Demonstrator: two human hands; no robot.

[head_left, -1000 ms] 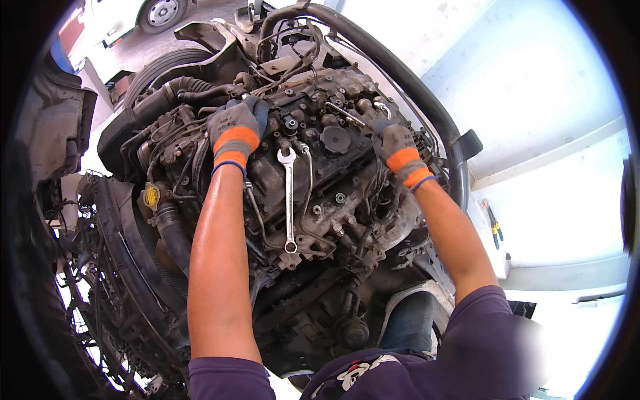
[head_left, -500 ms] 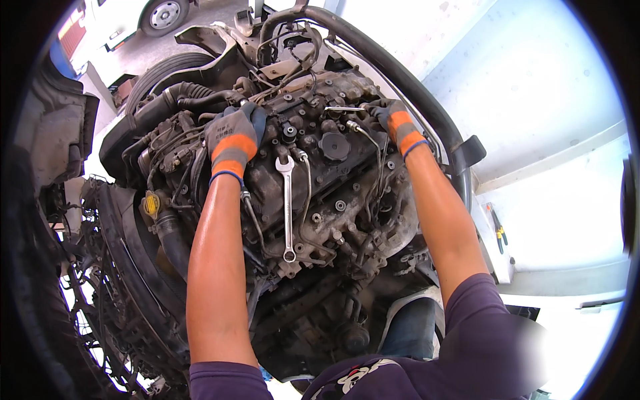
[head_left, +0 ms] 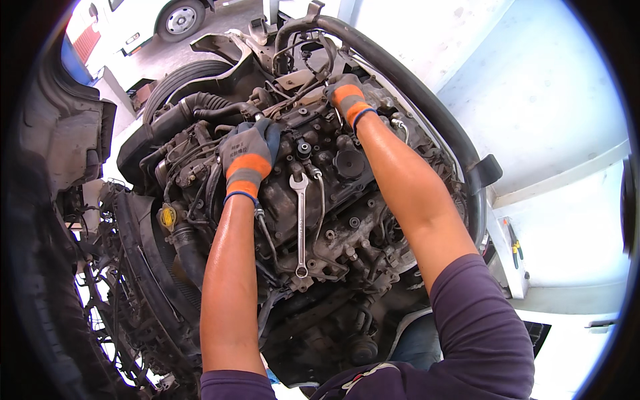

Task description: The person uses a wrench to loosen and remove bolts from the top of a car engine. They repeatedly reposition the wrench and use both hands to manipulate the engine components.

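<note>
An engine (head_left: 280, 193) with a black cover and metal pipes fills the middle. My left hand (head_left: 248, 155), in a grey and orange work glove, is closed over its left side; what the fingers hold is mostly hidden, with a bit of silver metal past the fingertips. Farther back, my right hand (head_left: 348, 99), gloved alike, is closed on a slim silver tool (head_left: 339, 119) whose shank shows below the fingers. Between my forearms a combination wrench (head_left: 301, 227) lies on the engine, its open jaw away from me. A round black cap (head_left: 350, 163) sits right of it.
A black hose (head_left: 393, 67) arcs along the far right edge of the bay. Left are a yellow-capped filler (head_left: 168, 217) and hanging wiring (head_left: 100, 293). Yellow-handled pliers (head_left: 515, 243) rest on a white ledge at right. A white vehicle's wheel (head_left: 181, 20) shows beyond.
My right hand has moved left and farther away over the engine, and the slim tool has swung from sideways to pointing toward me. My left hand keeps its place on the engine; the view has shifted.
</note>
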